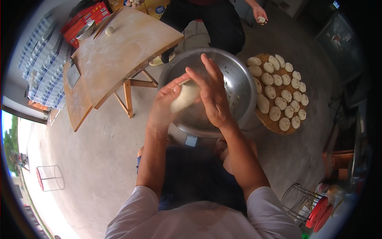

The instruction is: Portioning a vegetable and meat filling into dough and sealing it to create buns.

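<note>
My left hand (165, 101) curls around a pale, elongated piece of dough (185, 95), its thumb on the near face. My right hand (213, 92) is raised along the dough's right side with its fingers extended and spread. Its index fingertip is close to the left fingertips. Whether its palm presses on the dough, I cannot tell. Below both hands is a wide steel basin (243, 89), with small green and pale bits on its inner wall. My forearms and hands hide part of the basin. A small phone-like device (191, 140) shows at the basin's near edge.
At right, a round slatted tray (276, 89) carries several pleated buns. A floured wooden table (119, 56) bears a dough ball (109, 30), a metal bowl (85, 30) and a scraper (73, 75). Opposite, a co-worker's hand (260, 14) holds dough. Red-seated stools (318, 213) stand lower right.
</note>
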The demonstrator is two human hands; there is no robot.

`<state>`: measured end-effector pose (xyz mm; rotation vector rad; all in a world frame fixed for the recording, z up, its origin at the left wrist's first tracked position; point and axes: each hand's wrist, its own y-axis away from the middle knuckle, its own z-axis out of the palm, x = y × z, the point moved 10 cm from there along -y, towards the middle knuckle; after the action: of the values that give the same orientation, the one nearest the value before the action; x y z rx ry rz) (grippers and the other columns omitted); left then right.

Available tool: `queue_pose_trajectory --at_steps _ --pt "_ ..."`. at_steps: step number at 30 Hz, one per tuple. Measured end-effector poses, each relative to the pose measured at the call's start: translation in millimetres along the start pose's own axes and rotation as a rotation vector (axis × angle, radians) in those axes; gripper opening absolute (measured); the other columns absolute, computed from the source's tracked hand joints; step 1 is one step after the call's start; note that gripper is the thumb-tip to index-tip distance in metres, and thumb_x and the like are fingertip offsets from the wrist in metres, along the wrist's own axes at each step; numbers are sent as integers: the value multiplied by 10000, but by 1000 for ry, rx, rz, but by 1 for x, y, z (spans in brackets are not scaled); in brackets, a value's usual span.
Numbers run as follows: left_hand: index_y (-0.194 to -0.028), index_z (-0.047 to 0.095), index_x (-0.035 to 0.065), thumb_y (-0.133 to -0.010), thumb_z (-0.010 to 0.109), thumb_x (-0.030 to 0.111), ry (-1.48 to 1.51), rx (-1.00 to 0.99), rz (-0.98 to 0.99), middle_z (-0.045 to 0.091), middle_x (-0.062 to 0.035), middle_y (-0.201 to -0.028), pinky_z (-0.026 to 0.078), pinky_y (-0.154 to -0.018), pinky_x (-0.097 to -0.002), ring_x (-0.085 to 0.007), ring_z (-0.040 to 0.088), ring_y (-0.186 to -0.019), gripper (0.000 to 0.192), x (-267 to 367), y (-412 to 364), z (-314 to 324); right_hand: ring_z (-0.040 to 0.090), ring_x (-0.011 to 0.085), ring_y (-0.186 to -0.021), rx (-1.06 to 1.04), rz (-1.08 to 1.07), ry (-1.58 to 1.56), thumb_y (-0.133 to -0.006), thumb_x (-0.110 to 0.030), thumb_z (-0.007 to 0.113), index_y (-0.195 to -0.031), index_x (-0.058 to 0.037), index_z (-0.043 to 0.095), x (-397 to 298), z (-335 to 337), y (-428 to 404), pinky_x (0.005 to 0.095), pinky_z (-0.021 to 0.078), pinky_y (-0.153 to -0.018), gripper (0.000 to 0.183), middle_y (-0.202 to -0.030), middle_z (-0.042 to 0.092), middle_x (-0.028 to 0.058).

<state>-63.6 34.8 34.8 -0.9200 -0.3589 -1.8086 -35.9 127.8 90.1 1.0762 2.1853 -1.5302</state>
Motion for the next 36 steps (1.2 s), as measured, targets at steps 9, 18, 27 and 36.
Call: queue_pose_trajectory --at_steps 9,18,27,36 --pt "-1257 434 -54 -888 517 221 2 18 57 517 -191 -1225 503 -836 -369 -271 567 -1054 468 23 5 -10 355 279 -1232 128 52 -123 -835 -197 588 -1084 -175 652 3 -24 0 441 299 -988 258 -1337 406 114" --pt "-1246 415 -87 -858 563 259 -124 4 -36 460 -247 -1252 521 -840 -388 -313 551 -1068 540 11 9 -11 436 213 -1138 44 91 -180 -765 -90 658 -908 -107 668 2 -6 -2 356 363 -938 144 -1222 484 67" --pt "-1241 454 -51 -894 505 229 -29 23 60 504 -208 -1233 504 -833 -369 -270 554 -1076 449 24 9 -15 545 143 -944 212 287 -413 -801 -60 618 -953 -65 639 28 -16 10 270 444 -786 154 -968 578 43" --pt "-1250 414 -74 -849 576 257 -39 49 46 449 -226 -1267 530 -821 -388 -303 525 -1095 544 24 11 -21 554 139 -786 80 173 -246 -792 -63 628 -926 -60 645 -2 -1 0 256 444 -682 135 -878 553 41"
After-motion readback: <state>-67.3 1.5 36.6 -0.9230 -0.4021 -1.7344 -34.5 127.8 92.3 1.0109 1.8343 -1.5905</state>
